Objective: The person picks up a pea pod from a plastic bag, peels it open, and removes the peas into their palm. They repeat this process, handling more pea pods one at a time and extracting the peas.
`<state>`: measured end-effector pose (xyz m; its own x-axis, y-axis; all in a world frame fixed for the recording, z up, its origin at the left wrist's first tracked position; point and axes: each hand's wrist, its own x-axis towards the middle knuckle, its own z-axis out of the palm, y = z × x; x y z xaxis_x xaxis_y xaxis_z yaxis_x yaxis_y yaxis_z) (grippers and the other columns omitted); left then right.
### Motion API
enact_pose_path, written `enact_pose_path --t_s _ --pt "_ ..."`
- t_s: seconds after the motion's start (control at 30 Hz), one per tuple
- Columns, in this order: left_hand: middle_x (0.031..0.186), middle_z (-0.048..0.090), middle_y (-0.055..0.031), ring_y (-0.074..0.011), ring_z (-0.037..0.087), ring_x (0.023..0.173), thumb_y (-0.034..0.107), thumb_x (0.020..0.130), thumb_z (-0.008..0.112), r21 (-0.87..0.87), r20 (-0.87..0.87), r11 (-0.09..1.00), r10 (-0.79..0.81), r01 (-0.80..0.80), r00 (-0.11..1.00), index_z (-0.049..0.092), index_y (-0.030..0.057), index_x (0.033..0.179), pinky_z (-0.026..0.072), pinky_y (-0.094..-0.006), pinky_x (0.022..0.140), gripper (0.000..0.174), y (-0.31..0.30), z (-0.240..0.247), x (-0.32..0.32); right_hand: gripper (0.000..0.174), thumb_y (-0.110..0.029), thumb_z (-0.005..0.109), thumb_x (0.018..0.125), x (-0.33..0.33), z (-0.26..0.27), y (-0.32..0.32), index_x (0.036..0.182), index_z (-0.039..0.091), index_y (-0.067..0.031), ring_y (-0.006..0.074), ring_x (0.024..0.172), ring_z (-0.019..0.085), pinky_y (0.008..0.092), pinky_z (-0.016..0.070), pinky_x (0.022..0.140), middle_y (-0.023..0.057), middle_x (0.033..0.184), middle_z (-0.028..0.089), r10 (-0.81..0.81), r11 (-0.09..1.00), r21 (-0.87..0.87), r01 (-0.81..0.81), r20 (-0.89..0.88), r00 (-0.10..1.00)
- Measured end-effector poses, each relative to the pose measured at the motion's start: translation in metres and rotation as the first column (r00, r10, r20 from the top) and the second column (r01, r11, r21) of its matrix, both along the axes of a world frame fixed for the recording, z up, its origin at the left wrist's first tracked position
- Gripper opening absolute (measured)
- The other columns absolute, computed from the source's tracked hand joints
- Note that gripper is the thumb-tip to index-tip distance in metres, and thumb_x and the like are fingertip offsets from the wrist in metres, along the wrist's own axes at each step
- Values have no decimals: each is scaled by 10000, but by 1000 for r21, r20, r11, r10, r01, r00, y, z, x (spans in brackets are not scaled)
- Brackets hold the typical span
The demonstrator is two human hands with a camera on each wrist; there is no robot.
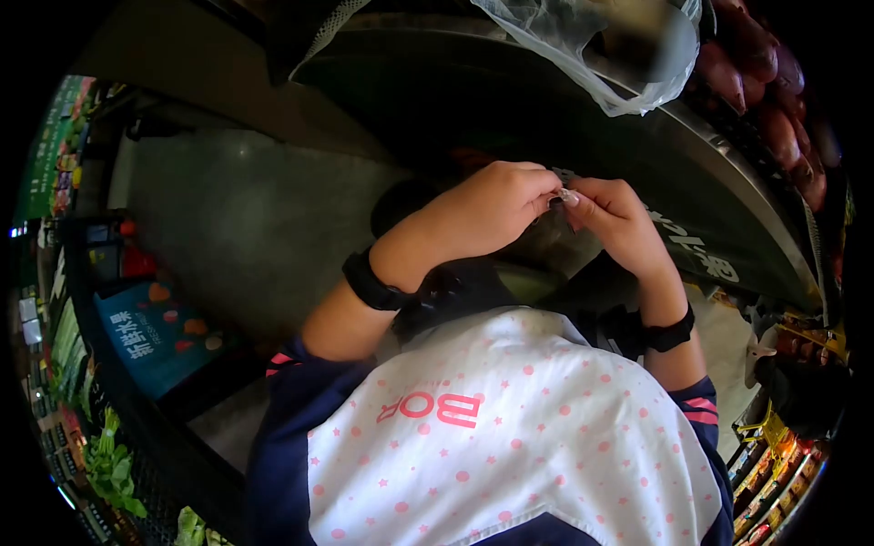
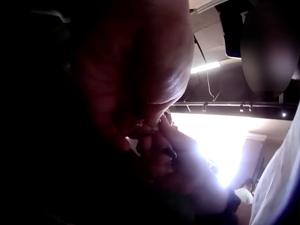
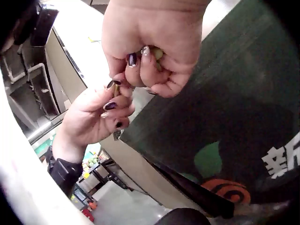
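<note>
Both hands meet in front of the apron, fingertips together. In the right wrist view my left hand (image 3: 89,115) pinches a thin yellowish-brown strip (image 3: 116,87) between thumb and finger. My right hand (image 3: 152,40) has its fingers curled toward the palm around a small pale yellow-green piece (image 3: 159,53), mostly hidden by the fingers. Its thumb and fingertip come right against the left fingertips. From the head, the left hand (image 1: 505,205) and right hand (image 1: 621,223) cover most of what they hold. The left wrist view is very dark, with the left hand (image 2: 140,70) largely in shadow.
A dark-green display stand (image 1: 756,214) with white lettering curves in front, a clear plastic bag (image 1: 610,77) hanging over its edge. Reddish produce (image 1: 778,118) lies at upper right. At left are a blue printed box (image 1: 159,337) and leafy greens (image 1: 111,469).
</note>
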<state>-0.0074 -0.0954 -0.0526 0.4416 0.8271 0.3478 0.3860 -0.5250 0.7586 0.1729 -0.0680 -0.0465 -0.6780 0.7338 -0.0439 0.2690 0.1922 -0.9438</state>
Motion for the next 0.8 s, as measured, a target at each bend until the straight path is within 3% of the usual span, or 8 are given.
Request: enact_pose_path --t_s 0.03,0.1,0.13,0.2,0.27,0.4,0.67,0.8 --pt "694 532 -101 -219 522 606 24 748 551 -5 2 1000 -1 1 1000 533 -11 808 419 -282 548 71 -1 2 -1 284 -206 516 838 -1 0 3 663 519 17 65 534 392 222 309 486 28 554 458 12 999 -41 -13 -40 999" --pt "679 525 -51 -131 501 592 92 821 506 -490 147 858 -89 151 985 534 -4 802 398 -244 529 102 -2 6 -5 269 -187 524 831 1 5 4 661 522 21 79 510 390 230 306 469 30 542 459 41 998 -43 -41 5 999" --pt "679 525 -51 -131 501 592 92 821 506 -494 150 857 -83 147 985 534 -4 802 398 -244 529 102 -1 4 -8 253 -167 532 824 1 7 5 660 524 25 94 486 388 238 302 452 32 529 460 76 996 -47 -74 51 996" --pt "670 492 -7 -65 436 574 159 871 459 -687 315 643 -159 340 936 537 14 803 363 -209 515 177 3 -4 -14 231 -140 547 807 0 13 8 650 523 27 102 467 380 247 294 438 36 518 453 105 991 -82 -103 21 994" --pt "665 477 -1 -63 411 564 168 875 455 -695 495 587 -29 416 869 539 26 807 345 -201 510 179 -2 -10 -6 211 -113 562 789 -2 13 8 639 521 29 111 448 372 256 286 424 40 507 446 135 984 -119 -135 -10 991" --pt "648 439 14 -66 366 556 168 873 458 -645 729 519 196 561 656 544 48 811 318 -200 508 160 -7 -18 3 161 -61 594 735 -4 8 6 613 524 17 151 436 385 269 289 419 72 504 430 51 968 251 -23 -103 993" --pt "641 447 21 -69 377 558 171 862 456 -701 713 427 393 572 580 544 59 792 330 -218 522 159 -9 -25 12 145 -2 593 659 -6 1 3 570 480 -17 236 432 429 308 316 405 92 516 430 -4 762 643 76 -113 994" --pt "636 457 25 -69 394 564 183 866 456 -650 749 406 483 642 453 543 62 797 340 -214 525 164 -10 -32 14 151 -9 608 615 -15 0 -1 571 468 -41 223 433 434 309 344 403 61 522 427 21 523 850 56 -79 997"
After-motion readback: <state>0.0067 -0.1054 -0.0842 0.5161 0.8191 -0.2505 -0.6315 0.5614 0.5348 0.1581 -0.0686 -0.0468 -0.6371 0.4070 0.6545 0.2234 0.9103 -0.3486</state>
